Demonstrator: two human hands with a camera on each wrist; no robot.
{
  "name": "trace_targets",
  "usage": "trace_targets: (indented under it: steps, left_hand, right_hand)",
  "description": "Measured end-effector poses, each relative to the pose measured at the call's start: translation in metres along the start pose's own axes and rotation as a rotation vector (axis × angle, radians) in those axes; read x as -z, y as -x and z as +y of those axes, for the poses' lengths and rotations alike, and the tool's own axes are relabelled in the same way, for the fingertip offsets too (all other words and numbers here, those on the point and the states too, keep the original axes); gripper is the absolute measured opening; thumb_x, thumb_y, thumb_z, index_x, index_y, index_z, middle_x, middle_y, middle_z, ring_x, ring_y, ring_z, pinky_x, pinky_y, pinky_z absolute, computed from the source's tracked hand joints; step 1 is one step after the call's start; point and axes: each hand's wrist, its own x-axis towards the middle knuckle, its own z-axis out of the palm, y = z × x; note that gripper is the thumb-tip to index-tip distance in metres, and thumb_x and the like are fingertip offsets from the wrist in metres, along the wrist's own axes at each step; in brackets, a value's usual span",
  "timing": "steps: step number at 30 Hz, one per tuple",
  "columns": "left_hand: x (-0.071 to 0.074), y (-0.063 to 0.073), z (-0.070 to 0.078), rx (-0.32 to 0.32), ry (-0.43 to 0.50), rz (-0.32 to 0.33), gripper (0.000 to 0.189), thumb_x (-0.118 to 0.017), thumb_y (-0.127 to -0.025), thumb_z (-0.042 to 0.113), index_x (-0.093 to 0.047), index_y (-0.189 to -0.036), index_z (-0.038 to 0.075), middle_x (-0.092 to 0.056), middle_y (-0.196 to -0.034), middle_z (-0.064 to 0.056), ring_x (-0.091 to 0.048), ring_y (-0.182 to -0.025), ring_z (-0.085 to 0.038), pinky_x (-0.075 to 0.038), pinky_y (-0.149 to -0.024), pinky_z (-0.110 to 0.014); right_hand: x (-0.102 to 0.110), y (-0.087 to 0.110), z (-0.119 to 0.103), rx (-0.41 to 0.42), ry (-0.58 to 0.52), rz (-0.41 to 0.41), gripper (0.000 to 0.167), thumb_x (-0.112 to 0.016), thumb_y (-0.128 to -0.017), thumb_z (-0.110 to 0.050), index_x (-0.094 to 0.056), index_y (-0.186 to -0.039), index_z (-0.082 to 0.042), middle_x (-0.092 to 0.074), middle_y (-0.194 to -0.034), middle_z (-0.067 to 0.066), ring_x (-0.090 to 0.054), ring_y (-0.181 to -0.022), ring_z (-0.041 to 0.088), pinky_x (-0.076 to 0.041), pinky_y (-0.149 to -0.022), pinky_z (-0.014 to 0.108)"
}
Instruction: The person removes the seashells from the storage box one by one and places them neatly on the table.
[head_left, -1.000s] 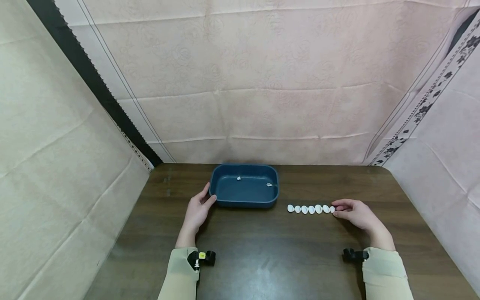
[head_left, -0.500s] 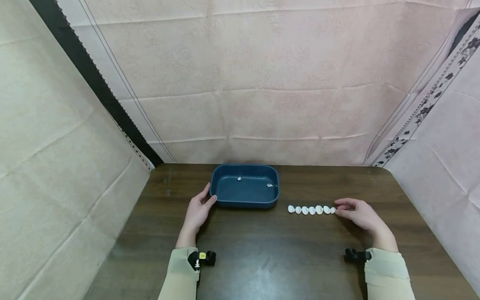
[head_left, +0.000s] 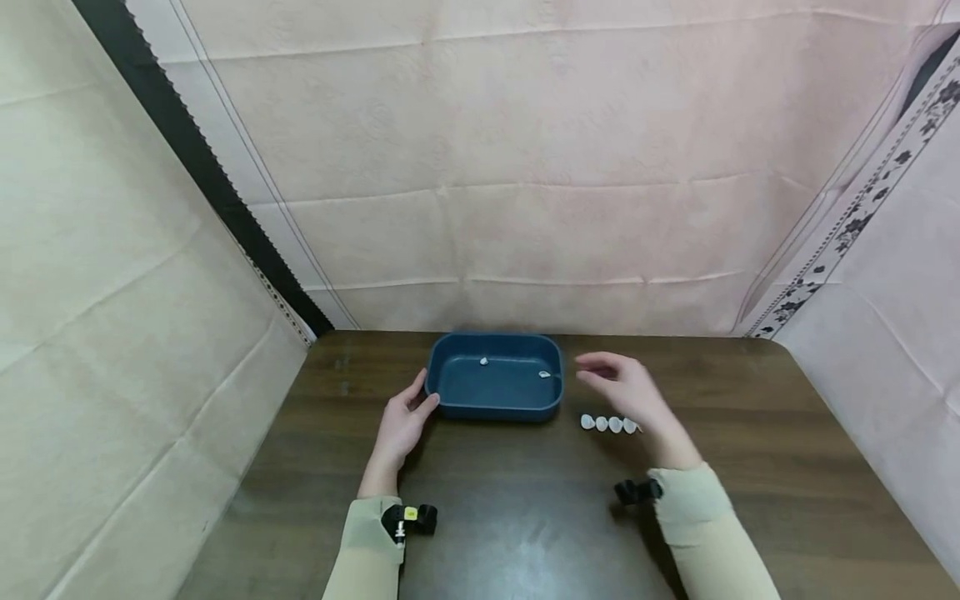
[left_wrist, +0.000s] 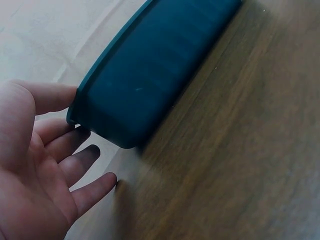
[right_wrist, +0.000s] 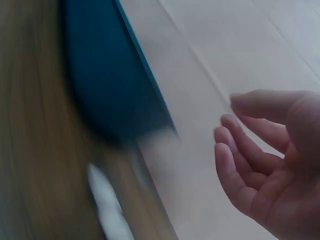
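Observation:
A dark blue rectangular tray (head_left: 493, 412) stands near the table's back edge, with two small white pieces inside, one left (head_left: 483, 362) and one right (head_left: 544, 375). My left hand (head_left: 399, 429) grips its left end, thumb on the rim in the left wrist view and fingertips behind the corner. Just right of the tray, my right hand (head_left: 628, 392) is raised, thumb and fingers bent towards each other; I cannot tell whether anything small is between them. Below it runs a row of white, shell-like pieces (head_left: 601, 423), its right end hidden by my wrist.
The brown wooden table (head_left: 517, 508) ends at a pale cloth backdrop (head_left: 540, 250), with more cloth along both sides. Black cameras sit on the left wrist (head_left: 426, 519) and right wrist (head_left: 636, 492).
My right hand has left the right end of the white row and moved left and back, up beside the tray. The left hand keeps its grip on the tray.

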Motion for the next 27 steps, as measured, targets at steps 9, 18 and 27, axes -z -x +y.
trace_targets:
  steps: [9,18,27]
  left_hand:
    - [0.002,0.0,0.001,0.009,0.008,-0.004,0.061,-0.065,-0.109,0.026,-0.043,-0.165,0.016,-0.041,-0.168,-0.012,-0.042,-0.152,-0.035,-0.034,-0.123,-0.053]
    - [0.002,0.0,-0.001,0.001,0.002,-0.002,0.061,-0.065,-0.109,0.024,-0.043,-0.165,0.015,-0.042,-0.167,-0.013,-0.042,-0.152,-0.035,-0.035,-0.123,-0.053]
    - [0.002,-0.003,-0.002,-0.01,0.02,-0.002,0.063,-0.067,-0.108,0.024,-0.044,-0.164,0.012,-0.043,-0.167,-0.011,-0.044,-0.151,-0.033,-0.035,-0.123,-0.051]
  right_hand:
    - [-0.08,-0.061,-0.03,-0.092,-0.063,-0.169,0.031,-0.069,-0.106,-0.016,-0.073,-0.136,-0.013,-0.068,-0.14,0.015,-0.063,-0.124,0.031,-0.052,-0.108,0.051]
    - [-0.105,-0.083,-0.027,-0.195,0.052,-0.198,0.037,-0.06,-0.105,-0.005,-0.068,-0.141,-0.005,-0.06,-0.148,0.017,-0.059,-0.108,0.033,-0.052,-0.088,0.044]
    - [-0.111,-0.089,-0.021,-0.231,-0.013,-0.277,0.047,-0.052,-0.098,0.01,-0.069,-0.14,-0.005,-0.062,-0.146,0.017,-0.057,-0.128,0.035,-0.048,-0.11,0.053]
